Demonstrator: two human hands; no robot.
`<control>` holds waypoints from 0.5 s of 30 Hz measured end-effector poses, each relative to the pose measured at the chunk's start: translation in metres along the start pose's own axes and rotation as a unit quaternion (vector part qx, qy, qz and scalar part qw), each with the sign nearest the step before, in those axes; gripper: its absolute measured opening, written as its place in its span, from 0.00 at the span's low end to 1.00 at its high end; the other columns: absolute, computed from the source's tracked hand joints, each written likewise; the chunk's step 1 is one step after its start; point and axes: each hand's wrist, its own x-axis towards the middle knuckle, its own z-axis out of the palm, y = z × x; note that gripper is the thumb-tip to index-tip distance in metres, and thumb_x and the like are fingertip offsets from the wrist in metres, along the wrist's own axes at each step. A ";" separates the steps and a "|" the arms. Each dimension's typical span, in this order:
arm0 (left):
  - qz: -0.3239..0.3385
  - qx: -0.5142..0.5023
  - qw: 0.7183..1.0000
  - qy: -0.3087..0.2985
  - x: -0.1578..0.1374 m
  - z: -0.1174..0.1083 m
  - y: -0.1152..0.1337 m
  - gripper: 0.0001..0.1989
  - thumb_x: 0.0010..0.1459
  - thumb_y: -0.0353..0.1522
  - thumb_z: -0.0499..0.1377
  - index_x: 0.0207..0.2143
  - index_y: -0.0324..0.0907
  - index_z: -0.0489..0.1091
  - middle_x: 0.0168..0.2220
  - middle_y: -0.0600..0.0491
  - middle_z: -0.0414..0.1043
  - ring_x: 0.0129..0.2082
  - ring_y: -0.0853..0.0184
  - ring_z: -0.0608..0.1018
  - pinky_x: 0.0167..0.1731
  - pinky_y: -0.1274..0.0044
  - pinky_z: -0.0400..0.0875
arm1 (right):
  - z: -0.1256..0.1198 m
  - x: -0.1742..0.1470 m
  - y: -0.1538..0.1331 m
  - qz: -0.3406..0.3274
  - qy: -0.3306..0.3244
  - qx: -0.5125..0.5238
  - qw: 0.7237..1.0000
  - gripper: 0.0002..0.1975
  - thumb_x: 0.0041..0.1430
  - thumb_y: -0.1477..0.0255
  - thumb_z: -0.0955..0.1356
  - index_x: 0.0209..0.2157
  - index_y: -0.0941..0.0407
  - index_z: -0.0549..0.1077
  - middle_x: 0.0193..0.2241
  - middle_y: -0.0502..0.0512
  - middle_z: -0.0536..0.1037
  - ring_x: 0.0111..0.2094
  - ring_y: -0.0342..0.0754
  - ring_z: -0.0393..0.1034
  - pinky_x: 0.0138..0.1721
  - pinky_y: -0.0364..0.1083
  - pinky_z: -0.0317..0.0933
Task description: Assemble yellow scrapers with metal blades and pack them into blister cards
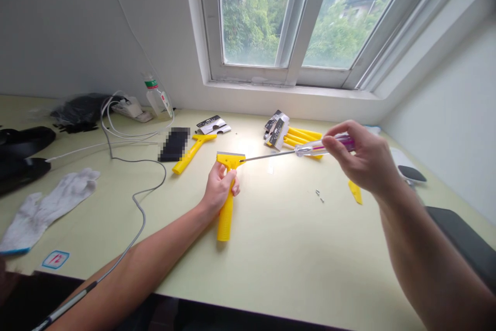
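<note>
My left hand (221,186) is wrapped round the neck of a yellow scraper (225,217), whose blade end points away from me. Between finger and thumb, my right hand (360,158) grips the clear and purple handle of a screwdriver (310,149). Its long shaft runs left, and the tip meets the right side of the scraper's head. Whether the tip sits in a screw is too small to tell. A few small screws (318,194) lie on the table to the right, near a loose yellow piece (355,192).
Another yellow scraper (194,153) lies at the back left beside a dark blurred-out object (174,144). Several yellow handles (304,137) and packaged blades (276,132) are piled at the back. A grey cable (143,212) crosses the left side near white gloves (50,207) and a bottle (158,101).
</note>
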 end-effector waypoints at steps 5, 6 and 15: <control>-0.002 0.006 1.000 0.001 -0.001 0.000 0.000 0.13 0.52 0.32 0.61 0.39 0.45 0.60 0.28 0.63 0.61 0.15 0.80 0.64 0.16 0.82 0.60 | 0.001 0.001 0.001 -0.024 -0.014 -0.003 1.000 0.21 0.60 0.55 0.68 0.49 0.51 0.69 0.36 0.55 0.80 0.31 0.51 0.77 0.29 0.48 0.69; -0.002 0.006 1.000 -0.001 0.000 -0.001 0.000 0.14 0.52 0.33 0.61 0.39 0.45 0.61 0.29 0.63 0.61 0.15 0.80 0.64 0.15 0.82 0.60 | 0.001 0.001 0.001 -0.013 -0.006 -0.009 1.000 0.19 0.60 0.55 0.67 0.47 0.52 0.70 0.34 0.55 0.80 0.29 0.50 0.77 0.28 0.47 0.68; 0.009 0.007 1.000 -0.016 0.004 -0.006 -0.006 0.14 0.52 0.33 0.61 0.40 0.45 0.61 0.31 0.63 0.60 0.15 0.81 0.65 0.16 0.83 0.60 | 0.003 0.002 0.001 -0.013 -0.002 0.010 1.000 0.18 0.59 0.57 0.69 0.44 0.54 0.71 0.28 0.53 0.80 0.26 0.47 0.76 0.26 0.44 0.66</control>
